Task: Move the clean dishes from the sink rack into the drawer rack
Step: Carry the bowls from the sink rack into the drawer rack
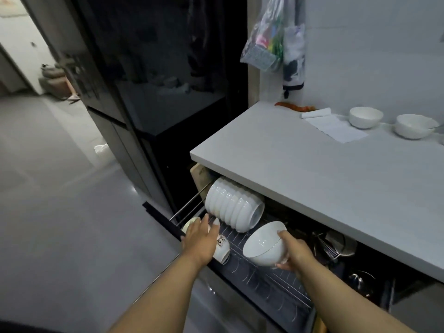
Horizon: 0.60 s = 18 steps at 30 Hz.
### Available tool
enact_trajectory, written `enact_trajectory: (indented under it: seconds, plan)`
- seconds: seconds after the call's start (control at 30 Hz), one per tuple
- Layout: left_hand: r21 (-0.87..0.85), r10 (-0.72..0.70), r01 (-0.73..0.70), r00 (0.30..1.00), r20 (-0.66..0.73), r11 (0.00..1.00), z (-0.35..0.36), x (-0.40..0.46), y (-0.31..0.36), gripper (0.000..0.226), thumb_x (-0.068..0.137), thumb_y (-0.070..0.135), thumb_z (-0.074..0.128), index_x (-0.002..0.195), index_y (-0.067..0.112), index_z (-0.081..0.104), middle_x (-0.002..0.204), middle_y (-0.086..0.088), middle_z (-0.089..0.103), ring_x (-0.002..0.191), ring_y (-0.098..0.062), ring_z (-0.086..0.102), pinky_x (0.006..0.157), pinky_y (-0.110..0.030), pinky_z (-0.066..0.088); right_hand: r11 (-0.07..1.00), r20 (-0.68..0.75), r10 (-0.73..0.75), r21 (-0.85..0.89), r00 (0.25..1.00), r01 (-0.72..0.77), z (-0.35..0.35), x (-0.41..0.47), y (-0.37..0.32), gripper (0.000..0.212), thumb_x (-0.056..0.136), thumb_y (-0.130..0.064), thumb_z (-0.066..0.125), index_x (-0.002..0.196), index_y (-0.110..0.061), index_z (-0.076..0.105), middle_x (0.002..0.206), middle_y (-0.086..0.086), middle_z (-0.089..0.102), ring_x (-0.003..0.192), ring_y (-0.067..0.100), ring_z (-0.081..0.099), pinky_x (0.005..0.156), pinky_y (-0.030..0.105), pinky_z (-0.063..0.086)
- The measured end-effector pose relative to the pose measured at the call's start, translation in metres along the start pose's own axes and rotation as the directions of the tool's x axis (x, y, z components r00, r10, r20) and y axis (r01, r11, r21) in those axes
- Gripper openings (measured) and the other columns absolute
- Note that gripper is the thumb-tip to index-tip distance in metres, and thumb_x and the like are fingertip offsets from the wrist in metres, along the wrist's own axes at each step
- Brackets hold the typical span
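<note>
From the head camera I look down into the pulled-out drawer rack (269, 280), which sits under the white countertop (312, 169); I place everything else by that rack.

My right hand (294, 254) grips a stack of white bowls (263, 246), thumb curled over the rim and fingers wrapped beneath. The stack is tilted on its side, mouth toward the counter's underside, and hangs just above the wires near the middle of the rack; I cannot tell whether it touches them.

My left hand (200, 237) reaches over the rack's front left corner with fingers spread and nearly straight, lying on a small pale bowl (189, 224) there. Just beside that hand, toward the rack's middle, a white cup with a cartoon face (221, 248) lies in the rack.

At the rack's back left, a row of white bowls (233, 205) stands on edge, nested one against another, partly tucked beneath the counter edge. To the rack's right, dark pots and metal utensils (334, 246) fill the drawer's other section, too dim to make out.

Above the rack, far back on the countertop, two white bowls (389, 122) stand upright near a sheet of paper (334, 127).
</note>
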State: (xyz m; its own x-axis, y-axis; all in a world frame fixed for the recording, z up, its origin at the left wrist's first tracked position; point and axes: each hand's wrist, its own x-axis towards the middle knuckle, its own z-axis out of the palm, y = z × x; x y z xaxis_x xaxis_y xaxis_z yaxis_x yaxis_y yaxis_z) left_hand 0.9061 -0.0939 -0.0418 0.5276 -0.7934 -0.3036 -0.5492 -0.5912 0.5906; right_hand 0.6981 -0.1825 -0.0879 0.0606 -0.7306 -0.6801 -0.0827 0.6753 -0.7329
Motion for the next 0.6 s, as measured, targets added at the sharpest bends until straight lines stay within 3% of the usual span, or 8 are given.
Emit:
enact_trajectory:
  seconds: [0.1,0.17,0.37,0.47,0.6]
  plan:
    - [0.135,-0.012,0.008,1.0,0.024,0.991,0.001,0.018,-0.009,0.06,0.099,0.053,0.023,0.153,0.031,0.013,0.163,0.002,0.004,0.149,-0.018,-0.002,0.119,-0.05,-0.005,0.995,-0.002,0.023,-0.096,1.0,-0.023,0.019,0.025,0.007,0.044,0.084,-0.033,0.066,0.109,0.002,0.056,0.093,0.015,0.058,0.075,0.034,0.063,0.045,0.037,0.056]
    - [0.204,-0.004,-0.006,0.999,0.05,0.979,0.004,0.027,-0.013,0.061,0.099,0.054,0.021,0.154,0.031,0.007,0.163,0.002,-0.002,0.149,-0.017,-0.009,0.119,-0.048,-0.009,0.991,-0.009,0.035,-0.131,0.999,-0.035,0.032,0.042,0.012,0.046,0.082,-0.033,0.069,0.11,0.002,0.056,0.098,0.019,0.06,0.078,0.037,0.065,0.049,0.042,0.058]
    - [0.417,0.036,-0.084,0.992,0.121,0.905,0.022,0.049,-0.032,0.065,0.099,0.055,0.017,0.153,0.027,-0.004,0.162,-0.001,-0.013,0.146,-0.018,-0.022,0.117,-0.048,-0.017,0.968,-0.021,0.113,-0.223,0.993,-0.114,0.066,0.08,0.034,0.058,0.074,-0.04,0.074,0.112,-0.004,0.049,0.098,0.016,0.059,0.081,0.037,0.065,0.051,0.044,0.058]
    - [0.477,0.067,-0.117,0.991,0.12,0.871,0.029,0.06,-0.042,0.067,0.098,0.057,0.014,0.153,0.026,-0.007,0.161,-0.002,-0.016,0.145,-0.017,-0.025,0.115,-0.047,-0.02,0.953,-0.016,0.156,-0.262,0.988,-0.155,0.078,0.1,0.05,0.075,0.058,-0.051,0.076,0.112,-0.005,0.053,0.097,0.017,0.064,0.077,0.037,0.067,0.049,0.038,0.054]
    - [0.539,0.105,-0.15,0.988,0.114,0.829,0.034,0.072,-0.056,0.071,0.095,0.06,0.006,0.153,0.023,-0.009,0.161,-0.002,-0.017,0.143,-0.015,-0.029,0.113,-0.046,-0.024,0.927,-0.052,0.164,-0.333,0.985,-0.172,0.092,0.118,0.063,0.084,0.054,-0.053,0.076,0.119,-0.005,0.049,0.107,0.017,0.059,0.081,0.038,0.065,0.052,0.047,0.058]
